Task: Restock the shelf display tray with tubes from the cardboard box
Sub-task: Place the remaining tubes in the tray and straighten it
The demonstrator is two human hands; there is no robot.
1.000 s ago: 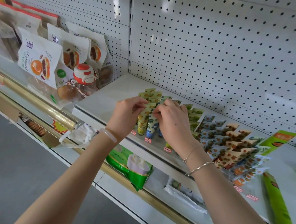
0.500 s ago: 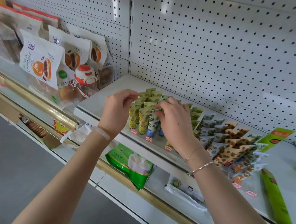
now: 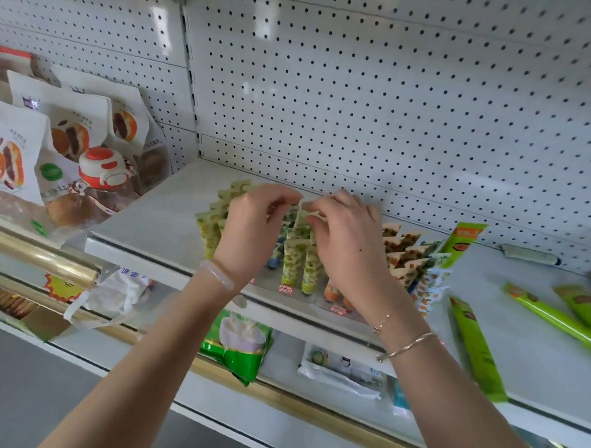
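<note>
- Seemingly well along, judging from the head view: display tray at the front edge of the shelf already crowded with upright tubes, caps down and crimped ends up, in several rows.
- Left grip and right grip both over the middle rows, fingers curled, pinching between them the flat top of one green-patterned tube; looks like seating or straightening it among its neighbours.
- Left to do, at a guess: settling this tube, then filling any slots hidden under the two grips; cannot tell how many.
- No cardboard box in view, so no way of judging the remaining stock.
- Orange-patterned tubes just right of the right grip, leaning rather than upright; may want tidying.
- Small red-and-white price tags along the tray front: print too small to read.
- White pastry pouches at the left, with Chinese lettering and a round green sticker; not legible beyond that.
- Yellow starburst tag on the lower rail, writing partly hidden.
- Long green sachets lying flat on the shelf at the right, orange label panels, wording blurred.
</note>
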